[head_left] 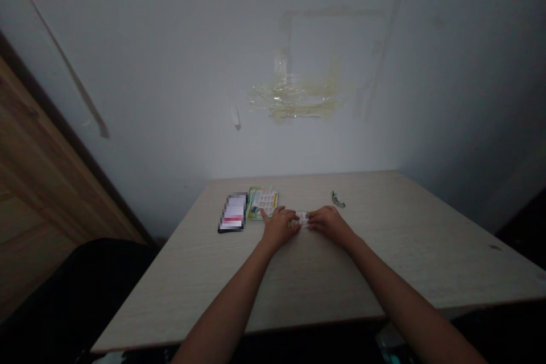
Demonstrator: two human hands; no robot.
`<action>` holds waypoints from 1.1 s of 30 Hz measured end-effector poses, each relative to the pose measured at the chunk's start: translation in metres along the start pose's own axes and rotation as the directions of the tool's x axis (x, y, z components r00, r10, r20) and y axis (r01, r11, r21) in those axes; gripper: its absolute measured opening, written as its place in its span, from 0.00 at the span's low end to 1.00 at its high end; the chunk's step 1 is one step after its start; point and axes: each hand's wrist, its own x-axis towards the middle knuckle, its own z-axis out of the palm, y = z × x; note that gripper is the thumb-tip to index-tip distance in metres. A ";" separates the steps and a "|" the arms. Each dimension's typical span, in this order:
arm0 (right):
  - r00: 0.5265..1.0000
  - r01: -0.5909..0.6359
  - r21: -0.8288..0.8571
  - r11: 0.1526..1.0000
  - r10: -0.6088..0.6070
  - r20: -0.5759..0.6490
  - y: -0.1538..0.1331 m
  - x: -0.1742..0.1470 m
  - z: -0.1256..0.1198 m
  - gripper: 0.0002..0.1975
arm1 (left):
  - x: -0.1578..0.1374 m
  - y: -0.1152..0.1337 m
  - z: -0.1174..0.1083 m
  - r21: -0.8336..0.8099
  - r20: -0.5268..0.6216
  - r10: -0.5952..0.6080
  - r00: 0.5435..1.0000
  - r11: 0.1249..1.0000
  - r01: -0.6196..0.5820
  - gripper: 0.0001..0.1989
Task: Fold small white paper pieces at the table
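Note:
Between my two hands, low over the wooden table, is a small white printed piece of paper with coloured marks. It looks folded, and my fingers cover much of it. My left hand grips its left end, with one finger sticking out to the left. On the right end, the bent fingers of my right hand press together. Just beyond my left hand lies a flat green and white printed packet with a grid of small pictures. A small twisted green and white strip lies behind my right hand.
A phone with a lit, blurred screen lies left of the packet. The table's back edge meets a pale wall with old clear tape on it. A dark chair-like shape and wood panelling stand at the left.

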 end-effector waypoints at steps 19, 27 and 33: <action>0.990 -0.122 0.064 0.991 0.126 -0.066 -0.005 0.011 0.004 0.12 | -0.001 0.000 0.003 -0.036 -0.045 0.000 0.999 0.999 -0.001 0.11; 0.979 -0.190 0.092 0.977 0.195 -0.054 0.005 0.017 0.011 0.12 | -0.001 0.000 0.004 -0.045 -0.049 -0.008 0.999 0.999 0.006 0.11; 0.974 -0.213 0.109 0.971 0.220 -0.051 0.004 0.018 0.012 0.13 | -0.002 0.005 0.003 -0.030 -0.060 -0.010 0.998 1.000 0.008 0.11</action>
